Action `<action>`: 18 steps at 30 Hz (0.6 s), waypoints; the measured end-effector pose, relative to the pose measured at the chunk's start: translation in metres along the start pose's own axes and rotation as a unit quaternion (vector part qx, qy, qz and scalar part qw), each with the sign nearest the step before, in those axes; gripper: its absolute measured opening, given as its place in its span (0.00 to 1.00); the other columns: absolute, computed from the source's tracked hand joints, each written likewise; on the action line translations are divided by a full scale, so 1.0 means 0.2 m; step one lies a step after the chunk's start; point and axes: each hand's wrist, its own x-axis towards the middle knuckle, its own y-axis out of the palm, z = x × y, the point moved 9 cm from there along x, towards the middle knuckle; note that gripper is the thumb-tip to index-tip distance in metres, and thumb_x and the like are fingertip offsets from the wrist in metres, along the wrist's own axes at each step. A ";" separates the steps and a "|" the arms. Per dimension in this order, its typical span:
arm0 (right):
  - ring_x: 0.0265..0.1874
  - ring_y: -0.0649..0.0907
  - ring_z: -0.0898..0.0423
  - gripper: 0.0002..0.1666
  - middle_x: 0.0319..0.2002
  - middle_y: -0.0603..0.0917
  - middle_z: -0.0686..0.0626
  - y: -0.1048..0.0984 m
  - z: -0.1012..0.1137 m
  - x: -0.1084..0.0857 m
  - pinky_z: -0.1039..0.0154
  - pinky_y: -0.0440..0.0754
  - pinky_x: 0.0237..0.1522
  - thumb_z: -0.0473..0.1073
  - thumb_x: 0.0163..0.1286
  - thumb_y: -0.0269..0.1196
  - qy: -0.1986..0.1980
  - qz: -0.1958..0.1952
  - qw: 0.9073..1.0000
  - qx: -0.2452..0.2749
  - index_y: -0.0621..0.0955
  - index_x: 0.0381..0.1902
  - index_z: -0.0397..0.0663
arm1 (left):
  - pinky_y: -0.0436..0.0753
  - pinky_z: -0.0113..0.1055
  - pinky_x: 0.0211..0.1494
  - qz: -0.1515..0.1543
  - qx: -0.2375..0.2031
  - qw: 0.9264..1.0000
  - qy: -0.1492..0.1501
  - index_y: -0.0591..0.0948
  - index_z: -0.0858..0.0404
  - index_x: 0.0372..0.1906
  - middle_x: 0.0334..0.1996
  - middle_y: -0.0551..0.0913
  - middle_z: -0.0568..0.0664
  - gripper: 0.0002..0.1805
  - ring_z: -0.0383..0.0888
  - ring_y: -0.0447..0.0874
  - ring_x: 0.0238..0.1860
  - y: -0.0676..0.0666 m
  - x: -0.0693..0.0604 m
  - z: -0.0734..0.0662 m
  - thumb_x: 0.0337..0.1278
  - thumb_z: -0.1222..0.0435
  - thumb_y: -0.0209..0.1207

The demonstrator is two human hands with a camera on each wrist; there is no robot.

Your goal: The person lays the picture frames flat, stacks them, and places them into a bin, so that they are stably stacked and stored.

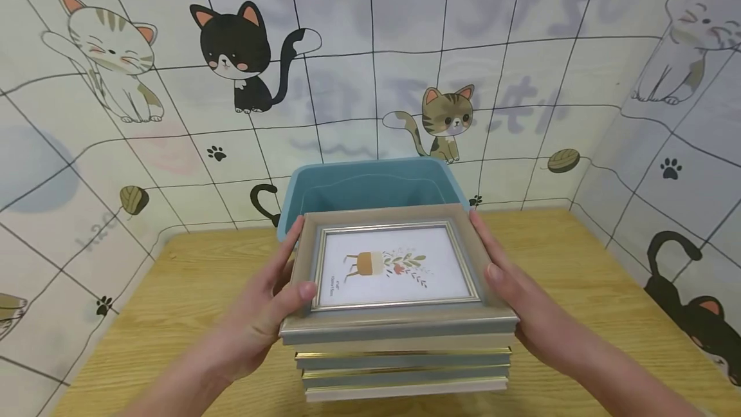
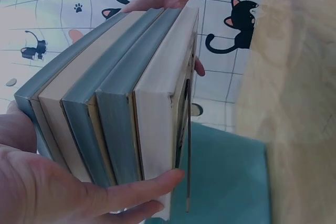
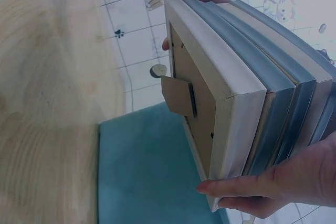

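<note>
Both hands hold up a stack of several picture frames, one at each side. The topmost picture frame (image 1: 399, 269) has a beige and grey border and a print of a plant in a pot on legs. My left hand (image 1: 255, 314) grips the left side, thumb on the top frame's edge. Opposite it, my right hand (image 1: 538, 304) grips the right side. In the left wrist view the stack's blue-grey and cream edges (image 2: 126, 72) show, with fingertips at the bottom frame. A brown backing board (image 3: 194, 87) with its stand flap slightly out faces down in the right wrist view.
Behind the stack, a blue plastic bin (image 1: 370, 176) stands on the wooden table (image 1: 173, 295), its front partly hidden by the frames. A white wall covering (image 1: 347, 82) with black grid lines and cartoon cats rises at the back and both sides.
</note>
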 end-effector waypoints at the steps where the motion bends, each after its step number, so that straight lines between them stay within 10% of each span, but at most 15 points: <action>1: 0.66 0.55 0.28 0.39 0.80 0.29 0.42 0.00 0.01 0.01 0.40 0.77 0.49 0.66 0.80 0.41 0.002 -0.001 1.000 0.001 0.37 0.80 0.91 | 0.83 0.49 0.53 0.005 0.000 1.000 -0.002 0.44 0.30 0.82 0.76 0.54 0.63 0.53 0.55 0.78 0.56 0.00 0.00 -0.01 0.65 0.54 0.67; 18: 0.70 0.55 0.34 0.36 0.81 0.36 0.48 -0.06 0.27 0.13 0.42 0.69 0.58 0.67 0.80 0.39 0.005 -0.007 1.000 -0.015 0.38 0.78 0.95 | 0.81 0.45 0.51 0.005 0.033 0.999 -0.012 0.45 0.24 0.80 0.72 0.56 0.60 0.48 0.52 0.78 0.52 -0.03 0.12 -0.25 0.68 0.56 0.60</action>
